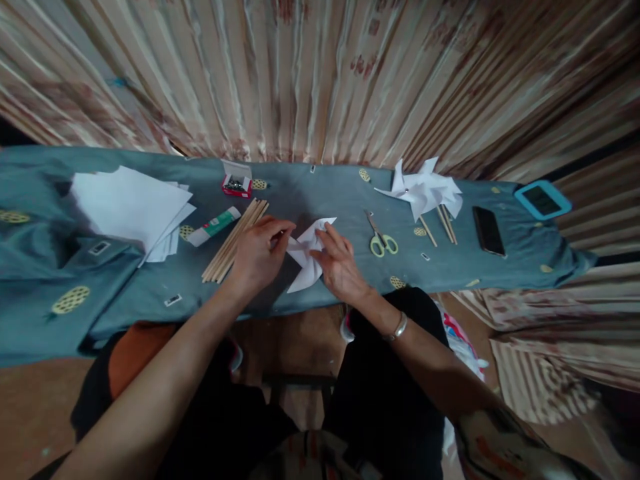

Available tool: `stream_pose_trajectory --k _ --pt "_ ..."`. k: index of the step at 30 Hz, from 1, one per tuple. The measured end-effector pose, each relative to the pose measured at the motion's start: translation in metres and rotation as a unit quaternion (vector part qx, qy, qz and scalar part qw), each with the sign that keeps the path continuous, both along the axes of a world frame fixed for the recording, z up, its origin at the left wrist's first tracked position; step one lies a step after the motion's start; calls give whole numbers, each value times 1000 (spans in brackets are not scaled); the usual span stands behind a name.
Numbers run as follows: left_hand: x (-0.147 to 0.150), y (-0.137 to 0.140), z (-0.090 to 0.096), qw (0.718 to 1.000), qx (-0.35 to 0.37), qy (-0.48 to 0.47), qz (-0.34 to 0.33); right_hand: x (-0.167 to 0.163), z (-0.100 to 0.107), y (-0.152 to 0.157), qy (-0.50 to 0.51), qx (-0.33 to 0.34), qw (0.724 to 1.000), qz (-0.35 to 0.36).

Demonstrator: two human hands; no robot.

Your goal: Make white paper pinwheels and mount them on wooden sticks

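A white paper pinwheel (pixel 311 249) with folded blades lies at the near side of the table, between my hands. My right hand (pixel 341 261) grips its right side, with fingers and thumb on the folded blades. Close to the pinwheel's left edge, my left hand (pixel 262 251) is closed in a pinch; what is between those fingertips is hidden or too small to name. Just left of that hand lies a bundle of thin wooden sticks (pixel 231 245), partly covered by it. Green-handled scissors (pixel 381 241) rest to the right of the pinwheel.
Behind the sticks stands an open red box (pixel 237 186) of small metal pieces. A glue stick box (pixel 215 227) and white paper sheets (pixel 131 205) lie left. To the right are pinwheels on sticks (pixel 425 189), a phone (pixel 489 231) and a blue-framed device (pixel 543 199). A curtain (pixel 300 80) hangs behind.
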State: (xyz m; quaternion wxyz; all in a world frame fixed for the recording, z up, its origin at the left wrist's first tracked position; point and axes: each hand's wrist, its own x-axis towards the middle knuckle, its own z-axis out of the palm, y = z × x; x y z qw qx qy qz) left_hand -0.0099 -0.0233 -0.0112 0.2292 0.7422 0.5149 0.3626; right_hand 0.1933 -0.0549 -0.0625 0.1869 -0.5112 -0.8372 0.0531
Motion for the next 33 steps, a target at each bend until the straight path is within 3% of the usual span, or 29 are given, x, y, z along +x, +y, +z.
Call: stream_pose_trajectory --k 4,11,18,24,33 --pt "-3 -4 -12 1000 13 -9 4 1 0 -3 12 24 1000 -13" --pt "2 -15 -33 992 62 5 -110 3 2 -3 32 3 999 -16" --pt "11 -14 -48 987 90 63 -113 6 2 -3 14 16 1000 -21" --pt "13 -13 -52 980 125 100 -119 5 -1 -1 30 37 999 -15" --pt "13 -12 -49 978 110 126 -128 7 -4 -1 53 57 997 -3"
